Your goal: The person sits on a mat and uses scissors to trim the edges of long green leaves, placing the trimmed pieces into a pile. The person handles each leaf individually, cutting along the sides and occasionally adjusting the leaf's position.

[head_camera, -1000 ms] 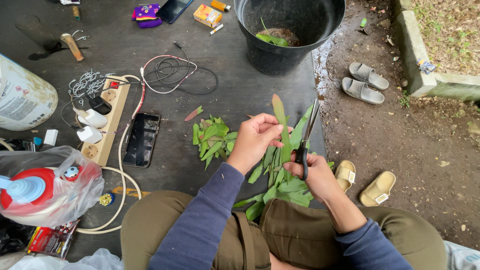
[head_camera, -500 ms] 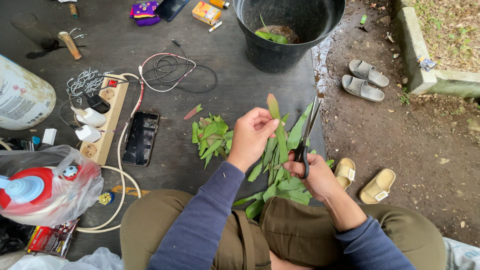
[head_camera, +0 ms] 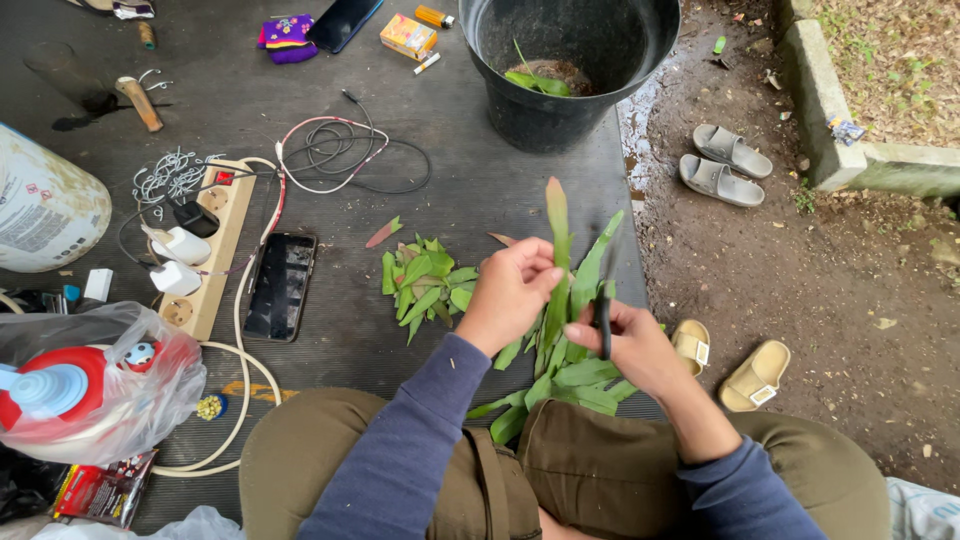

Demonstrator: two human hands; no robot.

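Observation:
My left hand [head_camera: 508, 295] grips a bunch of long green leaves [head_camera: 562, 330] near its upper part, tips pointing away from me. My right hand [head_camera: 640, 350] holds a dark-handled knife [head_camera: 604, 312] against the bunch, the blade pointing up among the leaves. The lower leaves rest over my lap. To the left of my left hand, a pile of cut leaf pieces [head_camera: 425, 283] lies on the dark ribbed mat [head_camera: 480, 190].
A black bucket [head_camera: 570, 70] with a few leaves stands ahead. A phone [head_camera: 281, 285], power strip [head_camera: 205, 250] with chargers, and coiled cables [head_camera: 345, 155] lie left. Grey sandals [head_camera: 722, 165] and tan sandals [head_camera: 735, 360] sit on dirt at right. A plastic bag [head_camera: 90, 385] is near left.
The knife has dropped from pointing high above the leaves to lying lower in the bunch. My left hand has stayed gripping the leaves, shifting slightly.

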